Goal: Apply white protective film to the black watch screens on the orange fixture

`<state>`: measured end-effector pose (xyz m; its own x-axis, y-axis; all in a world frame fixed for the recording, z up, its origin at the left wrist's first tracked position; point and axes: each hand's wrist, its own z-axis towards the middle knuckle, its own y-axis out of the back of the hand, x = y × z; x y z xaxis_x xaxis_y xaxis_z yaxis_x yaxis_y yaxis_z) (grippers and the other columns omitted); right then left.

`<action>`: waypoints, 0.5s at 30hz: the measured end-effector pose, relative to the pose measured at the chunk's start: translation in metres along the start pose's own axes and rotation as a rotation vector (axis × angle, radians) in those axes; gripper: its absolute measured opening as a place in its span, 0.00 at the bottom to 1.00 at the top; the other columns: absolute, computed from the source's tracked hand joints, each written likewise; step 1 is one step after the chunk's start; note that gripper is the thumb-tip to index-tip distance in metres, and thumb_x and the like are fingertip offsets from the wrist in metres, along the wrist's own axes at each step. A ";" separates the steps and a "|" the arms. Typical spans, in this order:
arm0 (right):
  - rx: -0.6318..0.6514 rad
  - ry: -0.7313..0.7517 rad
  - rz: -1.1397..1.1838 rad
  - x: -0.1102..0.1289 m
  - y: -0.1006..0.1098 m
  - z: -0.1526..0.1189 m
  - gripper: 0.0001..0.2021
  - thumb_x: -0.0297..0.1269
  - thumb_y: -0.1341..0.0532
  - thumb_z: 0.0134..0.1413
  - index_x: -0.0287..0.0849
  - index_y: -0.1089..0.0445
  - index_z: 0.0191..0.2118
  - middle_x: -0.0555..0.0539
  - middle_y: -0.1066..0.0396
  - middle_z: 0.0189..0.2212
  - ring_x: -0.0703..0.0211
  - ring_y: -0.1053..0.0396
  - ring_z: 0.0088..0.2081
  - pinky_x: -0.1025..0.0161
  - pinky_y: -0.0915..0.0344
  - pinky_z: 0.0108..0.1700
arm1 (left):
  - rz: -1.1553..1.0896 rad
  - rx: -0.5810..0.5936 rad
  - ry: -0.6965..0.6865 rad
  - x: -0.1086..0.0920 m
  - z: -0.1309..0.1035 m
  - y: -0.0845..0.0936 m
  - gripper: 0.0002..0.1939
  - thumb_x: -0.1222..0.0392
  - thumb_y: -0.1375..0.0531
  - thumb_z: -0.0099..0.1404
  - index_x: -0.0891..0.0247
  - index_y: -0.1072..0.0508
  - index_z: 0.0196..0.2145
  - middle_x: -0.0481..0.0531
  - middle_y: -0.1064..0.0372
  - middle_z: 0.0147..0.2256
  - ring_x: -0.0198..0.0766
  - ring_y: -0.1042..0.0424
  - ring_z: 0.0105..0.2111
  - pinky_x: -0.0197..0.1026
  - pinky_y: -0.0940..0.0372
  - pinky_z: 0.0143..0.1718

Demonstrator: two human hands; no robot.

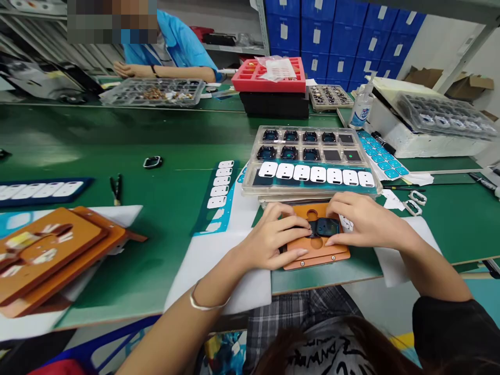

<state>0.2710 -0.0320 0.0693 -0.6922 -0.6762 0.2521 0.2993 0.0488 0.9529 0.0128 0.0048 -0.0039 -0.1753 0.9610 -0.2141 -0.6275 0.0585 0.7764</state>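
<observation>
In front of me on the table lies an orange fixture plate with round recesses and screws at its near edge. A small black watch case with a glossy face sits on its middle. My left hand lies over the plate's left side, fingers spread, with fingertips touching the black part's left end and the thumb on the plate. My right hand has its thumb and forefinger around the case's right end. Its other fingers are curled out of view. A white-patterned piece peeks out under my right hand.
Behind the plate stands a clear tray of black watch cases, with white stickers on a strip. White foam sheets flank the plate. Stacked orange fixtures lie left. A watch frame and tweezers lie further back. Another person sits opposite.
</observation>
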 end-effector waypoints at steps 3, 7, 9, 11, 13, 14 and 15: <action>0.007 0.031 0.032 0.000 -0.002 -0.001 0.11 0.42 0.33 0.57 0.40 0.29 0.41 0.43 0.25 0.36 0.51 0.29 0.38 0.57 0.33 0.38 | -0.006 -0.001 0.008 0.000 -0.001 0.000 0.13 0.54 0.41 0.67 0.57 0.24 0.46 0.53 0.21 0.43 0.48 0.34 0.45 0.53 0.40 0.48; -0.049 0.048 0.202 -0.003 -0.007 0.005 0.12 0.42 0.32 0.56 0.41 0.27 0.41 0.43 0.24 0.37 0.52 0.28 0.40 0.57 0.32 0.40 | 0.010 -0.123 0.058 -0.001 0.000 -0.001 0.10 0.56 0.38 0.65 0.56 0.24 0.44 0.52 0.21 0.40 0.46 0.33 0.43 0.50 0.38 0.45; -0.095 0.006 0.372 -0.004 -0.009 0.009 0.14 0.45 0.30 0.53 0.42 0.27 0.41 0.44 0.24 0.37 0.54 0.28 0.38 0.57 0.30 0.40 | 0.024 -0.211 0.100 -0.002 0.001 -0.001 0.12 0.52 0.35 0.64 0.57 0.25 0.44 0.53 0.21 0.39 0.45 0.32 0.42 0.49 0.36 0.43; -0.104 -0.079 0.668 -0.004 -0.013 0.012 0.16 0.45 0.27 0.48 0.42 0.26 0.40 0.46 0.24 0.37 0.56 0.27 0.38 0.57 0.28 0.41 | 0.016 -0.283 0.109 -0.004 0.003 0.000 0.17 0.48 0.35 0.63 0.58 0.27 0.45 0.54 0.22 0.39 0.44 0.31 0.40 0.48 0.35 0.42; -0.061 -0.187 1.007 -0.004 -0.017 0.015 0.18 0.42 0.25 0.43 0.42 0.26 0.39 0.46 0.24 0.39 0.58 0.25 0.39 0.57 0.26 0.45 | -0.004 -0.324 0.087 -0.006 0.005 0.002 0.19 0.45 0.36 0.64 0.59 0.29 0.47 0.55 0.23 0.39 0.43 0.30 0.40 0.47 0.34 0.41; -0.031 -0.234 1.154 -0.004 -0.019 0.015 0.18 0.40 0.24 0.42 0.42 0.26 0.39 0.47 0.24 0.39 0.58 0.24 0.40 0.58 0.26 0.46 | -0.011 -0.331 0.074 -0.007 0.006 0.002 0.20 0.45 0.36 0.64 0.60 0.30 0.47 0.55 0.23 0.39 0.42 0.30 0.40 0.47 0.34 0.41; -0.003 -0.276 1.277 -0.005 -0.021 0.016 0.18 0.39 0.24 0.41 0.42 0.26 0.39 0.47 0.23 0.39 0.59 0.24 0.40 0.59 0.25 0.47 | -0.016 -0.330 0.063 -0.007 0.006 0.003 0.20 0.46 0.37 0.65 0.60 0.30 0.48 0.55 0.23 0.39 0.42 0.30 0.40 0.46 0.33 0.41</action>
<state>0.2574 -0.0181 0.0510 -0.0311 0.0184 0.9993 0.8423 0.5387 0.0163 0.0171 -0.0002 0.0035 -0.2033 0.9414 -0.2690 -0.8408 -0.0271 0.5407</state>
